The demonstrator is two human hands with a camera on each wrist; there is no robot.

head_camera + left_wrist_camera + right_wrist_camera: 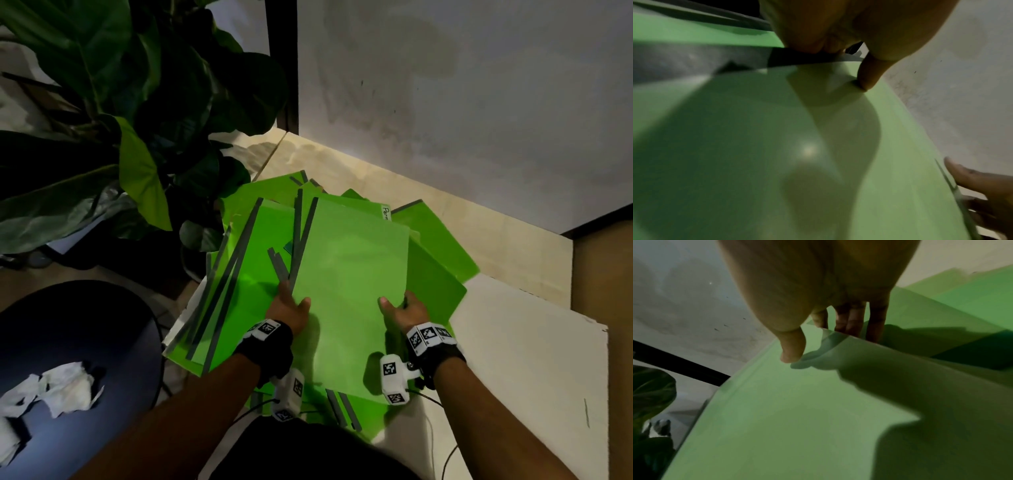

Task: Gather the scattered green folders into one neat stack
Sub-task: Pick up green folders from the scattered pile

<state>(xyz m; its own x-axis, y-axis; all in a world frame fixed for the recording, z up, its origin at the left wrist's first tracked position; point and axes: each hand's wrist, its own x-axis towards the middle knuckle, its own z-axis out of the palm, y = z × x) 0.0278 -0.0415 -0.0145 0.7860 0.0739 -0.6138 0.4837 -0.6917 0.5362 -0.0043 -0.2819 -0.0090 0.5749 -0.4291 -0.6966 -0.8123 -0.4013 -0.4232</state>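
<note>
1. The left hand [288, 309] grips the left edge of the top flat green plastic folder [349, 291], thumb on top.
2. The right hand [406, 312] grips its right edge likewise.
3. That folder lies on the untidy heap of green folders [246, 284] across the pale floor [513, 359].

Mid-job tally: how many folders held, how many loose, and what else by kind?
Held green folder: 1
Loose green folders: at least 5, overlapped
Plant: 1
Round dark table: 1
Crumpled tissue clump: 1
Total: at least 9
</note>
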